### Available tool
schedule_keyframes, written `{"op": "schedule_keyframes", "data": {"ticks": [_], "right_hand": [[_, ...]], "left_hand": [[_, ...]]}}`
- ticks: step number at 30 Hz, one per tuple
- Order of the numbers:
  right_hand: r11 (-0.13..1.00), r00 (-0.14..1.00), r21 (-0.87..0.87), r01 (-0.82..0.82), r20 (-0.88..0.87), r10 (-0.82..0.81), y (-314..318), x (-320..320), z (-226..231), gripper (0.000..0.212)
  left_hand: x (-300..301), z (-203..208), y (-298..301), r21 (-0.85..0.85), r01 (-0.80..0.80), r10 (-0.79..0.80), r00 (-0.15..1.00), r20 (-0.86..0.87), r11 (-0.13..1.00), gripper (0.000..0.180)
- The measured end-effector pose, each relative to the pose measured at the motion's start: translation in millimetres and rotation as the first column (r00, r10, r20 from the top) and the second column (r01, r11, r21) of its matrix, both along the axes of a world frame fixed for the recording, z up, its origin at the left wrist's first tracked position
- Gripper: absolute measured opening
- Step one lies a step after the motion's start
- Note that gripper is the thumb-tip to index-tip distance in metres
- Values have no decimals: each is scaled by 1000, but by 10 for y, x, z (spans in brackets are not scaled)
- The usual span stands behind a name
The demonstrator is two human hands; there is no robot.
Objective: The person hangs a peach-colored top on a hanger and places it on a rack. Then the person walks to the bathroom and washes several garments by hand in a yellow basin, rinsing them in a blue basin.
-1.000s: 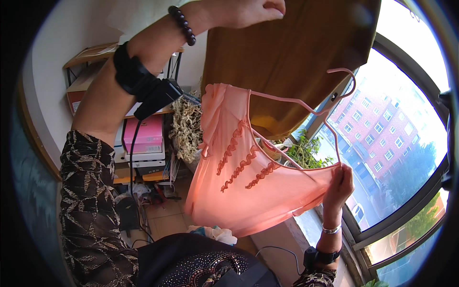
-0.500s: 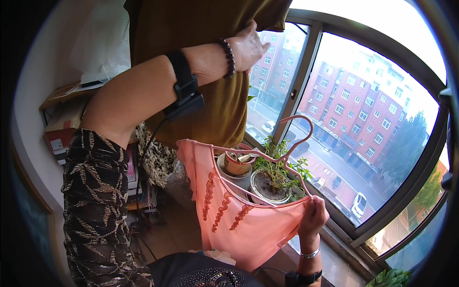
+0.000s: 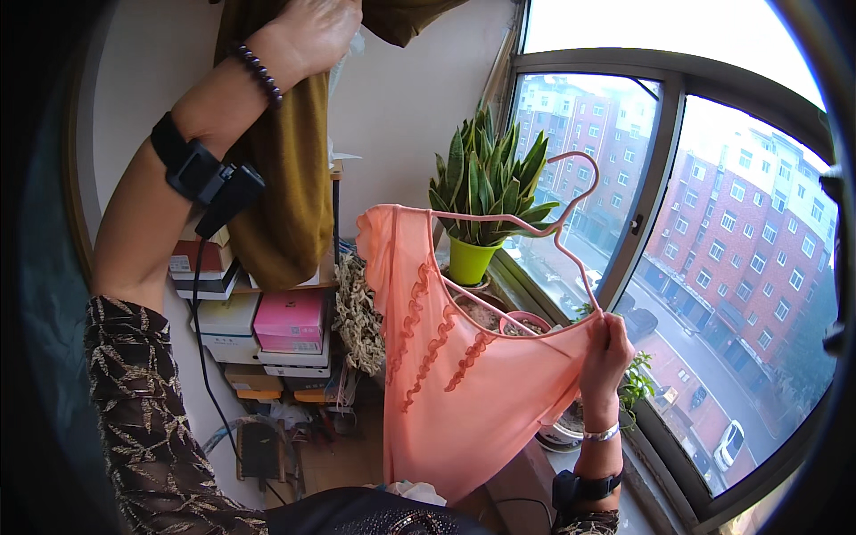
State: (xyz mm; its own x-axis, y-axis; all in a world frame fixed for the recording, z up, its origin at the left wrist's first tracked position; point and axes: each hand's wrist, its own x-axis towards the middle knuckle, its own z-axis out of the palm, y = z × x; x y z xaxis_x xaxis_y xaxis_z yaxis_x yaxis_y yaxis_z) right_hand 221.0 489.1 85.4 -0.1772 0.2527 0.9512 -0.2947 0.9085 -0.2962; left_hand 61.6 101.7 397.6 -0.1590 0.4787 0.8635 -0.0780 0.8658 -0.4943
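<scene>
right hand grips pink top (on hanger)

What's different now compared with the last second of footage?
The view swung toward the window, bringing a potted plant into sight. The right hand still grips the pink hanger carrying the coral top, which now hangs clear of the olive garment. The left hand stays raised on that garment.

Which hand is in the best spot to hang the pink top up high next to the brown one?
Probably the right hand: it already grips the pink top at one end of its pink hanger. The left hand is up high but busy, holding the brown garment.
</scene>
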Motion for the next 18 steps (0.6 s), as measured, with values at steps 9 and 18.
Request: {"op": "schedule_keyframes", "data": {"ticks": [9, 18], "right_hand": [[997, 991, 73, -28, -125, 37, -219, -1181, 1160, 14], [979, 974, 160, 125, -210, -90, -111, -2033, 3043, 25]], "left_hand": [[581, 185, -818, 75, 98, -65, 933, -354, 992, 34], [1147, 402, -947, 35, 192, -135, 794, -593, 981, 31]]}}
